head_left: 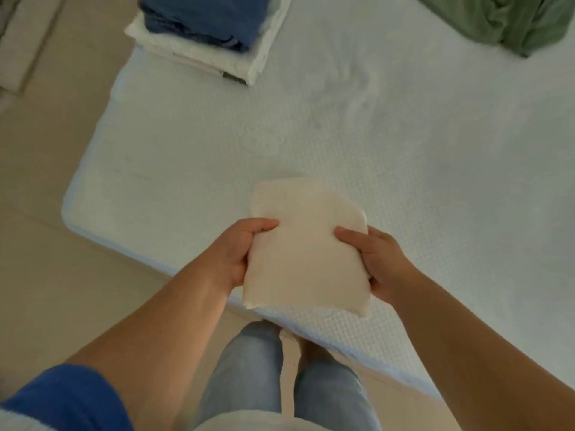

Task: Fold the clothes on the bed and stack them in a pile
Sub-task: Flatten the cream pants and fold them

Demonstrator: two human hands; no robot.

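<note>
Both hands held one folded cream garment (303,253) above the near edge of the bed (404,157), lifted off the mattress as far as the view showed. Its long axis ran away from the person, tilted slightly left at the far end. The left hand (239,253) gripped its left edge, thumb curled over the top; the right hand (376,262) gripped the right edge the same way, fingers hidden beneath the cloth. The pile (211,35) lay well apart from the bundle, ahead and to the left at the bed's far left corner: a folded blue garment (205,20) sat on white folded pieces (199,57). By my reading, the coming carry would run forward and leftward, so the left hand sat nearer the stack and the right would have to reach further across. A crumpled green garment (510,20) waited unfolded at the far right, well away from both hands, probably next in turn.
</note>
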